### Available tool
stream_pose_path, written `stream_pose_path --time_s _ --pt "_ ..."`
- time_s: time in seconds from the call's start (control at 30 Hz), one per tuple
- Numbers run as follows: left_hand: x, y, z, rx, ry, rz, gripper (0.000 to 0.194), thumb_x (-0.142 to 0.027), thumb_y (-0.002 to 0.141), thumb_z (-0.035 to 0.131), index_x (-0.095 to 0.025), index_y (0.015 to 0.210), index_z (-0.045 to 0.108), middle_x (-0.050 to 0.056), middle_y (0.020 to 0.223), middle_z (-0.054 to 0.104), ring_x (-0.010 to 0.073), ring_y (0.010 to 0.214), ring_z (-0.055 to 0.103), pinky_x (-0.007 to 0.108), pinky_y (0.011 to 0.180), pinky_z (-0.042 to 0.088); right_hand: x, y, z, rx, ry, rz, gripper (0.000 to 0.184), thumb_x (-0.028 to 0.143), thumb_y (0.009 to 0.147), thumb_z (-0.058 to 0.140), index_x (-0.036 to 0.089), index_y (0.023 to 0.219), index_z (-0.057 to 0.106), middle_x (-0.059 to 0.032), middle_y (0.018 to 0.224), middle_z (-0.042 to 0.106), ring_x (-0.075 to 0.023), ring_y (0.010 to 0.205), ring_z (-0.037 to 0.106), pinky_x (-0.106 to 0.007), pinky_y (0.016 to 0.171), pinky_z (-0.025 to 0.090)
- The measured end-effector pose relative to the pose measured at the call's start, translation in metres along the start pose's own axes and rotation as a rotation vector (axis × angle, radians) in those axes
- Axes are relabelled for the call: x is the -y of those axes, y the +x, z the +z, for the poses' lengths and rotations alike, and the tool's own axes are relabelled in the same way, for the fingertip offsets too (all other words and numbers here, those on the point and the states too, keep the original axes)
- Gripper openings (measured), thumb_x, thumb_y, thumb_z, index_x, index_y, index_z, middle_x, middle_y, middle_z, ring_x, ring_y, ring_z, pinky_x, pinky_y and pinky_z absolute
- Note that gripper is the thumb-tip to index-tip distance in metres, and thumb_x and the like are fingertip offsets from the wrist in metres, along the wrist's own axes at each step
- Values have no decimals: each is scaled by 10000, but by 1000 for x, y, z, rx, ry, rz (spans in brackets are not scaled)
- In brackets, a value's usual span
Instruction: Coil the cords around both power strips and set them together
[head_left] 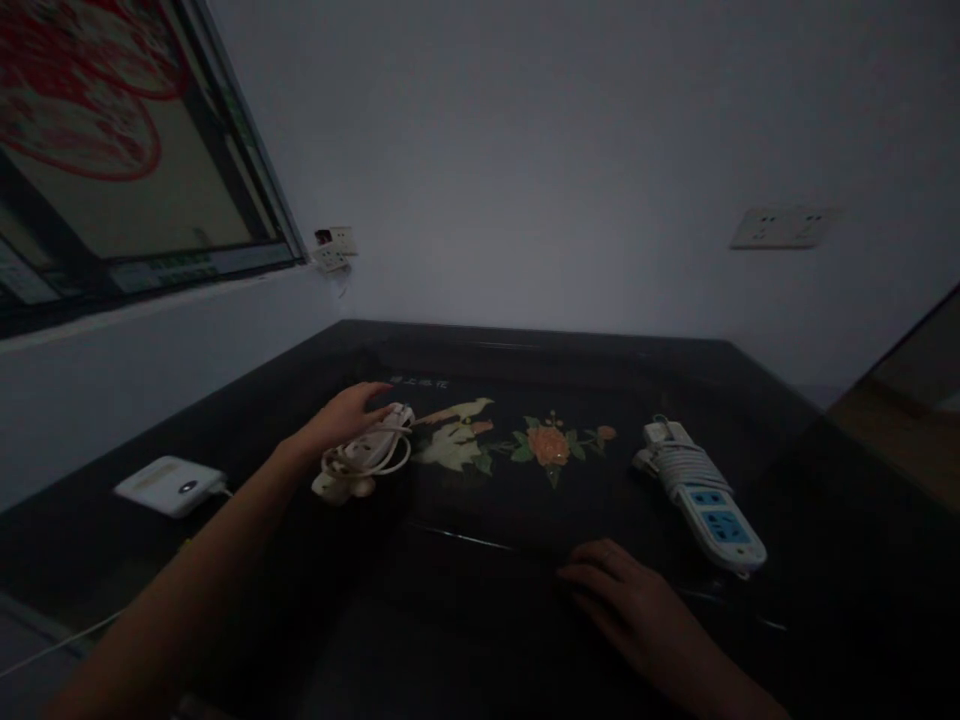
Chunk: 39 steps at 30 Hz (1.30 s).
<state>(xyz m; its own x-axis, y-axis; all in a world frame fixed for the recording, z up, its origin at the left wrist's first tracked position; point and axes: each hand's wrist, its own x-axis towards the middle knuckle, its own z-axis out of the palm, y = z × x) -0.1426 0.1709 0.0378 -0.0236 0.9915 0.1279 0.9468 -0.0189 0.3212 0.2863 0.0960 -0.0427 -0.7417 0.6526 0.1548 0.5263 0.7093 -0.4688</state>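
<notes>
My left hand (349, 415) reaches over the left power strip (373, 445), a white one with its cord looped loosely around it. Its thumb and fingers are apart, and the hand touches or hovers just above the strip; I cannot tell which. My right hand (619, 595) rests near the front of the black table (450, 640), fingers loosely bent and a little apart, holding nothing visible. To its right lies a second power strip (724, 525), white with blue socket faces, its cord wound tightly around the far half.
A white box-shaped device (171, 485) with a cable lies at the table's left. Flowers and a bird (546, 443) decorate the tabletop. Wall sockets (784, 228) are on the back wall, with more sockets (334, 250) in the left corner beside a window (150, 170).
</notes>
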Motion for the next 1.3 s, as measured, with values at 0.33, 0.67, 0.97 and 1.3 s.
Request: stream_pose_path --time_s 0.33,0.67,0.97,1.3 --pt "44 -15 17 379 -132 -29 991 -432 639 669 -160 1470 202 156 1480 352 291 1280 434 363 1033 359 6 3 5 55 17 18 279 158 907 454 248 1100 634 -73 1095 623 -189 990 603 -352 851 516" --pt "50 -15 27 359 -180 -47 1025 -469 667 660 -128 1480 138 209 1471 341 319 1257 452 416 1027 354 8 3 2 10 28 3 257 157 886 495 261 1067 645 -60 1055 640 -194 954 625 -356 831 538" --pt "42 -14 28 334 -232 -30 937 -390 714 618 -129 1474 137 184 1337 521 271 1133 562 380 953 425 6 1 5 -16 42 -5 255 155 881 497 262 1057 648 -55 1039 641 -192 944 622 -370 849 528" --pt "-27 -19 43 346 -234 253 877 -320 684 676 -214 1450 263 131 1462 391 270 1288 432 422 1055 337 5 2 3 -15 38 5 247 160 897 481 252 1060 642 -60 1054 632 -188 959 607 -343 829 520"
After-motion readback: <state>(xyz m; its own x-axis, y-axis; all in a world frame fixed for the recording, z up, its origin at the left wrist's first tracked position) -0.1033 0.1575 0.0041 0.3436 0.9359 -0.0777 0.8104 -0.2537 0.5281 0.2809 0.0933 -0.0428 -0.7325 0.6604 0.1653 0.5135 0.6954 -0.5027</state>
